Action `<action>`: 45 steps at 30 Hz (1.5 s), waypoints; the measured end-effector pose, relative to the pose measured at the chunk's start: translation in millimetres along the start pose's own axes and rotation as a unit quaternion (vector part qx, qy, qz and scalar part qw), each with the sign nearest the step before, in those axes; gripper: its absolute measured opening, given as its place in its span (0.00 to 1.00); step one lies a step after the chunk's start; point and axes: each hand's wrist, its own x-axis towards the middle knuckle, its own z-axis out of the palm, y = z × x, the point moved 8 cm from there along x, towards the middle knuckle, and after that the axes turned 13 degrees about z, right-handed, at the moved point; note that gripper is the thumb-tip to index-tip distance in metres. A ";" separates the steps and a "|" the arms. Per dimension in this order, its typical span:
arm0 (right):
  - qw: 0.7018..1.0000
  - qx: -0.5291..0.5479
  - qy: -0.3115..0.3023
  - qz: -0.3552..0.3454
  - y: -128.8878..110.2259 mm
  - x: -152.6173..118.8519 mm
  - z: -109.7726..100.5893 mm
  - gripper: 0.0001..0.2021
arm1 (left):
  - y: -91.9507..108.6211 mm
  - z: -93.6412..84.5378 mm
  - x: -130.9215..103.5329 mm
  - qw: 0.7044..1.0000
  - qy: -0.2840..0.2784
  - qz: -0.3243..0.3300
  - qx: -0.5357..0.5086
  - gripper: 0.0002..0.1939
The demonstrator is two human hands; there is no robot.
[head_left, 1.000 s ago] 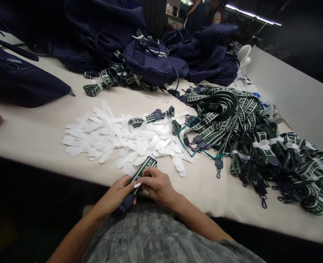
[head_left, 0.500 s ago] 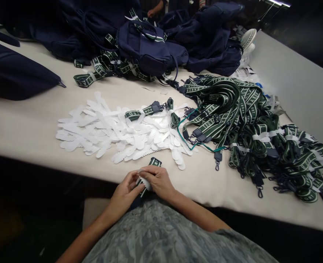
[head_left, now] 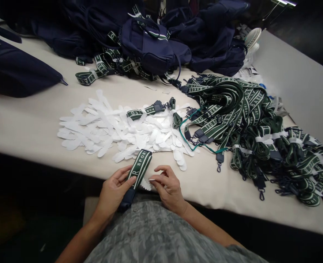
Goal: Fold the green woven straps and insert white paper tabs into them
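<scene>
My left hand (head_left: 116, 190) is closed round a folded green-and-white webbing strap (head_left: 139, 164) with lettering on it, tilted up over the table's front edge. A dark blue end piece (head_left: 128, 197) shows at the strap's lower end, by my shirt. My right hand (head_left: 170, 188) pinches one end of a white strip (head_left: 147, 185) with a toothed edge, which passes behind the strap. Beyond my hands lies a spread heap of similar white strips (head_left: 81, 128). Two bundled straps, one a folded strap (head_left: 139, 113) and one a coiled strap (head_left: 175, 118), rest on that heap.
Loose straps (head_left: 218, 98) with dark clips pile up at the right, with banded bundles (head_left: 264, 146) in front. A teal cord (head_left: 187, 142) lies beside them. Navy backpacks (head_left: 156, 47) fill the back; a navy bag (head_left: 15, 69) sits left. A small fan (head_left: 252, 38) stands at the far right.
My hands have moved apart. The left has swung the strap into fuller view, standing longer, while the right has drawn the white strip's end to the right.
</scene>
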 end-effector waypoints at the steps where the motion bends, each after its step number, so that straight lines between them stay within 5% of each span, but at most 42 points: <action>1: 0.999 0.017 -0.023 0.029 4.0 -0.9 -0.6 0.13 | 5.2 -3.1 0.8 1.000 0.012 0.012 0.007 0.36; 5: 0.933 0.207 -0.217 0.201 23.8 -8.4 21.7 0.23 | 27.6 -8.3 0.1 0.997 0.017 0.063 0.041 0.34; 8: 0.868 0.355 -0.224 0.264 29.2 -5.5 29.5 0.31 | 42.2 -6.9 -4.1 0.994 0.000 0.089 0.066 0.33; 11: 0.839 0.407 -0.232 0.277 22.7 1.1 39.0 0.26 | 53.0 -2.7 -7.3 0.990 -0.018 0.106 0.089 0.31; 17: 0.861 0.308 -0.338 0.223 -0.9 4.1 60.2 0.32 | 55.6 2.4 -11.6 0.976 -0.040 0.143 0.159 0.25; 24: 0.935 0.261 -0.188 0.150 3.6 16.1 51.2 0.24 | 38.9 -1.5 -22.0 0.956 -0.028 0.185 0.226 0.20; 29: 0.935 0.279 -0.179 0.127 -4.6 12.4 54.1 0.22 | 22.3 11.4 -21.9 0.987 -0.072 0.096 0.102 0.33; 33: 0.946 0.237 -0.177 0.133 -7.1 14.6 50.2 0.23 | 30.7 20.1 -21.6 0.979 -0.108 0.090 0.145 0.31; 39: 0.906 0.246 -0.259 0.226 -10.5 18.3 53.8 0.32 | 50.5 10.5 -9.4 0.918 -0.102 0.187 0.335 0.27; 42: 0.885 0.310 -0.247 0.244 -10.6 22.3 56.1 0.32 | 55.3 11.1 -8.1 0.879 -0.104 0.237 0.400 0.28; 45: 0.879 0.372 -0.188 0.231 -9.1 29.2 56.0 0.26 | 57.2 17.3 -9.3 0.870 -0.118 0.247 0.409 0.30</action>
